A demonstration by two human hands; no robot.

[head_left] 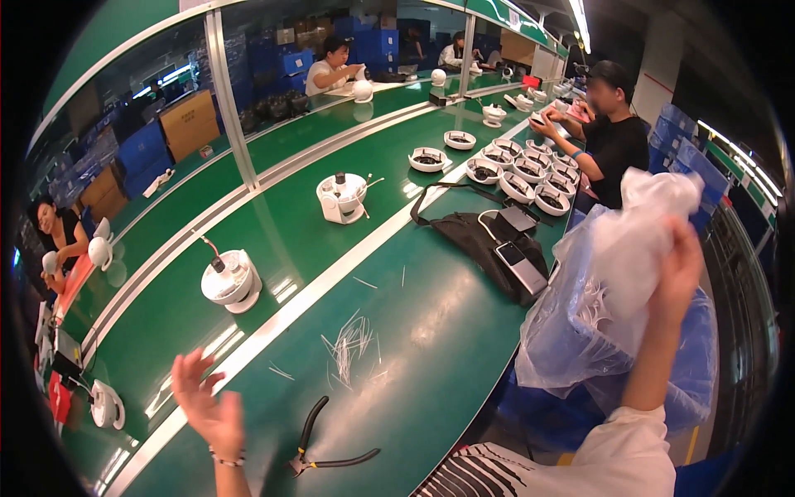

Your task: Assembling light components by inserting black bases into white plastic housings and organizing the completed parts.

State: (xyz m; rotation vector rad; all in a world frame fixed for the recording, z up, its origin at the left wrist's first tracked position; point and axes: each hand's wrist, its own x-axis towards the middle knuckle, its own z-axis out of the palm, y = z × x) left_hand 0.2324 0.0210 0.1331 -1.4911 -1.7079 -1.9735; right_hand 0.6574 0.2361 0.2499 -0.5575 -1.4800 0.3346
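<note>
My left hand (pixel 211 406) hovers over the near left of the green bench, empty, its fingers spread and slightly curled. To its right lie diagonal cutters (pixel 303 460) with black handles, handles apart. Beyond them is a loose pile of thin white plastic strips (pixel 351 344). At the right, my right hand (pixel 681 261) is raised, its fingers closed on a bunched translucent plastic bag (pixel 642 224). This bag is over a blue bin (pixel 696 331) lined with clear plastic (pixel 551 356). White parts show faintly through the plastic.
White round housings (pixel 232 280) with wires stand on the green conveyor (pixel 290 240), another (pixel 341 197) farther along. A black bag (pixel 472 244) with a power bank (pixel 522 267) lies at the bench's edge. Several white bowl-shaped parts (pixel 517 189) sit near a seated co-worker (pixel 613 132).
</note>
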